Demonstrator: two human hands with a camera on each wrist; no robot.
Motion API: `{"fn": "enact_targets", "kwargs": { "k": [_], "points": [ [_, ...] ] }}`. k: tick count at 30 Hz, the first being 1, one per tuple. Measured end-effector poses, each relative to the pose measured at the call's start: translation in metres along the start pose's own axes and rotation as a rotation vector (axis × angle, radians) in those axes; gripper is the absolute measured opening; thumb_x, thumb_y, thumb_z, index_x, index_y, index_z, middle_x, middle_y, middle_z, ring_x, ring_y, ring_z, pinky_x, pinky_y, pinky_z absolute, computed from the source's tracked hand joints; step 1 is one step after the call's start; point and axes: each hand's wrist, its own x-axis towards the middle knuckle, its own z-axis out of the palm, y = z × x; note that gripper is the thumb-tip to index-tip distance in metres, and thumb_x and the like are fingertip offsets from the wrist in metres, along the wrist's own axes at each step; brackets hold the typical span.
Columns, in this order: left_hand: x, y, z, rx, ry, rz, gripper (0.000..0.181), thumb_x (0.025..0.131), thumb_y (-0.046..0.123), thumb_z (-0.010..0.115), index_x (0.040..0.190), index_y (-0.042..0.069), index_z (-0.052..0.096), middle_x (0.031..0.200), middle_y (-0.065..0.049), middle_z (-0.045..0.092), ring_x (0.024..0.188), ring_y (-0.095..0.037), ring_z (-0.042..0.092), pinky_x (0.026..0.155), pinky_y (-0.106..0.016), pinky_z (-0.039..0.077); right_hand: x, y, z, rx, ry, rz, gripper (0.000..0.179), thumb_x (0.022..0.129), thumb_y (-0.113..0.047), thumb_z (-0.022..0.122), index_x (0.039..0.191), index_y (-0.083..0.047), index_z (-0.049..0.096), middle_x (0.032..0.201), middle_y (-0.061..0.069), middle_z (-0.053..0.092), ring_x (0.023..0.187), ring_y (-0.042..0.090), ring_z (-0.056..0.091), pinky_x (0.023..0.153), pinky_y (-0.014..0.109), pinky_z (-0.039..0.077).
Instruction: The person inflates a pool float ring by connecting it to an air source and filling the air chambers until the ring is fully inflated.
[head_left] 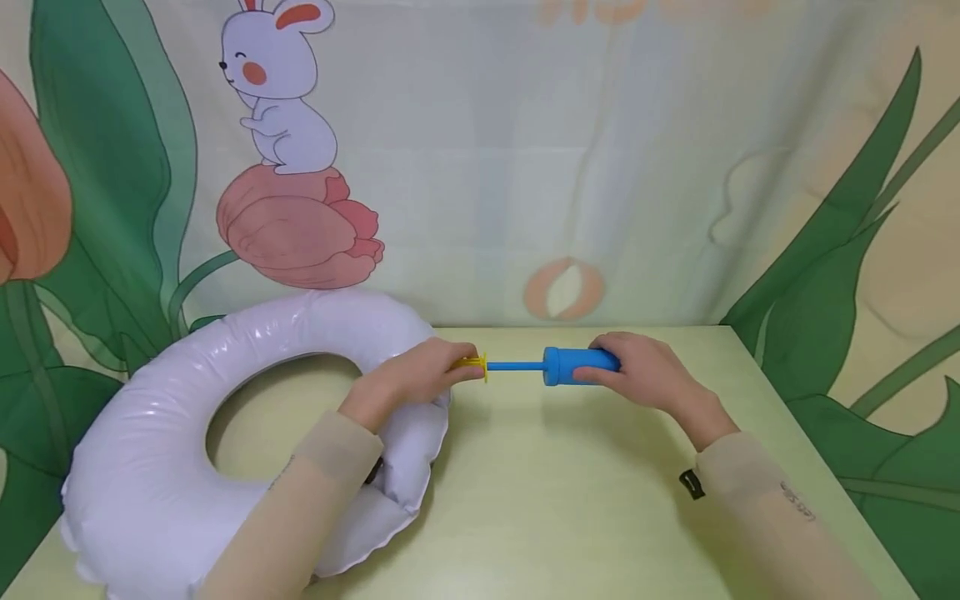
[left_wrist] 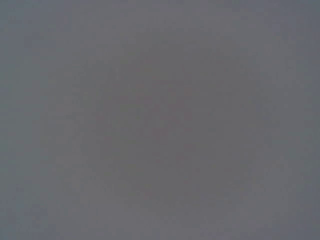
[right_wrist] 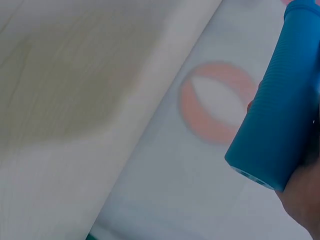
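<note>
Small dark lettering (head_left: pixel 797 501) on the right sleeve (head_left: pixel 757 492) looked like "Let's Slim", too small for certainty. Marks (head_left: pixel 282 472) on the left sleeve (head_left: pixel 300 500) were illegible; orange shapes (head_left: pixel 611 10) atop the backdrop (head_left: pixel 465 167) were cut off, unreadable.

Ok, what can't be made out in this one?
Head: part of the yellow handle, covered by the left hand.
Head: outer end of the blue barrel, covered by the right hand.
Head: part of the white ring, behind the left sleeve.
Left wrist: everything, a grey blur.
Right wrist: much of the right hand, cut by the right edge.
</note>
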Motion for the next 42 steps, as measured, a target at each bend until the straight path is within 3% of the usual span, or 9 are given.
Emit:
{"fn": "enact_targets", "kwargs": {
  "k": [6,10,16,26,32,36,42],
  "points": [
    [-0.002,-0.001,-0.008,0.031,0.016,0.009,0.020,0.107,0.029,0.057,0.102,0.011,0.064,0.083,-0.001,0.059,0.074,-0.014,0.050,0.073,-0.032,0.042,-0.010,0.028,-0.014,0.038,-0.013,0.075,0.073,0.086,-0.075,0.063,0.121,-0.012,0.068,0.106,0.004,0.067,0.090,0.025,0.058,0.077,0.045,0.050],
    [-0.003,-0.003,-0.009,0.026,0.025,0.019,0.017,0.107,0.026,0.057,0.097,0.012,0.060,0.080,0.000,0.055,0.074,-0.015,0.049,0.074,-0.032,0.041,-0.014,0.033,-0.017,0.029,0.006,0.068,0.071,0.088,-0.070,0.065,0.123,-0.009,0.066,0.108,0.007,0.067,0.090,0.027,0.059,0.077,0.046,0.050],
    [-0.004,0.005,-0.015,0.046,0.005,0.025,0.019,0.108,0.021,0.056,0.092,0.011,0.051,0.075,0.002,0.041,0.071,-0.015,0.042,0.072,-0.031,0.038,-0.005,0.013,-0.010,-0.013,0.088,-0.015,0.061,0.089,-0.061,0.072,0.118,-0.008,0.067,0.103,0.006,0.068,0.083,0.025,0.060,0.073,0.043,0.049],
    [0.001,0.011,-0.010,0.105,-0.012,0.000,0.018,0.109,0.020,0.054,0.096,0.008,0.051,0.075,0.000,0.043,0.072,-0.017,0.045,0.071,-0.031,0.040,0.016,-0.037,0.011,-0.037,0.171,-0.069,0.058,0.087,-0.060,0.075,0.114,-0.008,0.069,0.102,0.006,0.070,0.083,0.023,0.060,0.073,0.042,0.048],
    [0.003,0.014,-0.008,0.081,-0.021,-0.037,0.018,0.109,0.023,0.054,0.099,0.009,0.050,0.078,-0.002,0.045,0.074,-0.018,0.048,0.072,-0.032,0.041,0.029,-0.064,0.016,-0.042,0.179,-0.099,0.060,0.087,-0.063,0.073,0.112,-0.009,0.069,0.099,0.004,0.069,0.081,0.021,0.059,0.075,0.044,0.046],
    [0.002,0.012,-0.008,0.051,-0.041,-0.052,0.019,0.109,0.026,0.053,0.099,0.010,0.051,0.078,-0.001,0.044,0.074,-0.017,0.048,0.071,-0.031,0.041,0.032,-0.065,0.020,-0.021,0.119,-0.089,0.062,0.088,-0.068,0.069,0.113,-0.011,0.069,0.097,0.001,0.067,0.080,0.019,0.058,0.074,0.041,0.046],
    [-0.001,0.003,-0.010,0.028,-0.014,-0.060,0.022,0.108,0.030,0.055,0.095,0.013,0.053,0.077,0.001,0.045,0.073,-0.015,0.047,0.071,-0.032,0.039,0.026,-0.037,0.012,0.046,0.083,-0.029,0.057,0.085,-0.069,0.072,0.109,-0.017,0.069,0.090,-0.005,0.064,0.076,0.017,0.057,0.067,0.036,0.047]
  ]
}}
